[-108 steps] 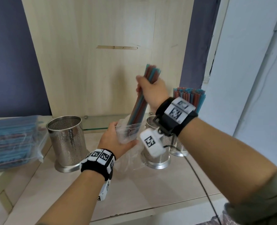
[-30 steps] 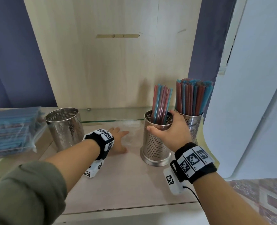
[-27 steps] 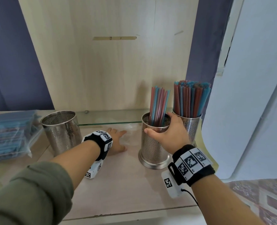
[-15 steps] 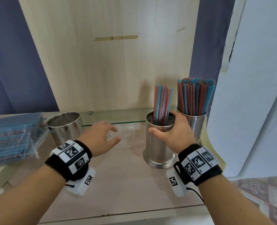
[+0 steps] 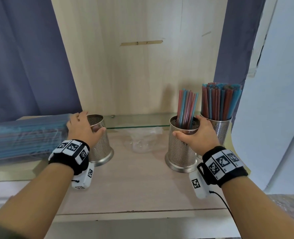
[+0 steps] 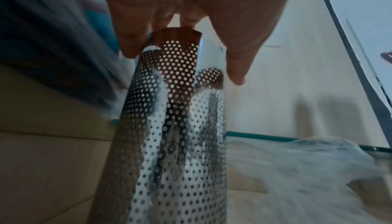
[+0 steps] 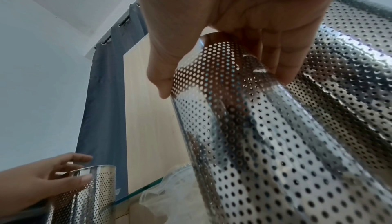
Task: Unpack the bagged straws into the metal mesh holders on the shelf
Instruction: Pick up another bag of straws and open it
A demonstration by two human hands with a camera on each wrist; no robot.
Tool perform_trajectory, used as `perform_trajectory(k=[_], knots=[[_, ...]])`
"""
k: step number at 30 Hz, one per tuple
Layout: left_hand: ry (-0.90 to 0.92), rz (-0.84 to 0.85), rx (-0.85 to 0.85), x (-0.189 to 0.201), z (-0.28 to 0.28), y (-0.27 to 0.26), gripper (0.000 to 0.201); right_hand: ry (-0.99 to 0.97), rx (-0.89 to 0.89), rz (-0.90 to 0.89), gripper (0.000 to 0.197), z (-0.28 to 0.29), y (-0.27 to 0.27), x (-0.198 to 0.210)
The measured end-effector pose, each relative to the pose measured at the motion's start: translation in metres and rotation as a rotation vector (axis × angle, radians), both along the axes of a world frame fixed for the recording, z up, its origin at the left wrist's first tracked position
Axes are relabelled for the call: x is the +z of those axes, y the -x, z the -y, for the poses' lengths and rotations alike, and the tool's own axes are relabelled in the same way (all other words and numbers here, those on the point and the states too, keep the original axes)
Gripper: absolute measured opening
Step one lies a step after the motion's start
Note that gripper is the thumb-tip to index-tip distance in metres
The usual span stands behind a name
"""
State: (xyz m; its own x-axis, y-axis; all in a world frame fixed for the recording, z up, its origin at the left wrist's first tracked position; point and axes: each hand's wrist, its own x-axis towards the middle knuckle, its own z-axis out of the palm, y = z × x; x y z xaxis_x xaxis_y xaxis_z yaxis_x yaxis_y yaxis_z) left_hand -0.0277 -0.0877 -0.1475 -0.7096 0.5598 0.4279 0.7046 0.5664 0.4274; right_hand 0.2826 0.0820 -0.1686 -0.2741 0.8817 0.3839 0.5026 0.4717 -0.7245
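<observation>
Three metal mesh holders stand on the shelf [image 5: 134, 190]. My left hand [image 5: 91, 123] is over the empty left holder [image 5: 99, 145]; in the left wrist view its fingers [image 6: 129, 49] and thumb straddle the rim of that holder [image 6: 180, 127]. My right hand [image 5: 187, 126] grips the rim of the middle holder [image 5: 182, 150], which has a loose bunch of red and blue straws [image 5: 185, 106] in it. The right wrist view shows that grip on the holder [image 7: 275, 160]. The far right holder [image 5: 223, 130] is packed with straws [image 5: 218, 100].
An empty clear bag [image 5: 141, 138] lies crumpled between the left and middle holders. A stack of bagged blue straws [image 5: 22, 135] lies at the left, touching the empty holder. A glass ledge [image 5: 135, 120] and a wooden back panel close the rear; a curtain hangs on both sides.
My left hand has lifted off the empty bag and moved left onto the empty holder. My right hand has stayed on the middle holder's rim, with the unbagged straws standing inside.
</observation>
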Motion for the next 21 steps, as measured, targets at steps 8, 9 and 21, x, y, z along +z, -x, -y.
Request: perform_trajectory(k=[8, 9, 21], knots=[[-0.023, -0.274, 0.033, 0.022, 0.052, 0.012, 0.088, -0.016, 0.011, -0.004, 0.102, -0.001, -0.002, 0.0], [0.101, -0.226, 0.072, 0.021, 0.058, 0.017, 0.1, -0.013, 0.015, -0.004, 0.102, -0.002, -0.002, 0.0], [0.432, -0.265, 0.333, 0.025, 0.066, 0.035, 0.064, 0.024, 0.061, -0.017, 0.102, 0.002, -0.004, 0.001]])
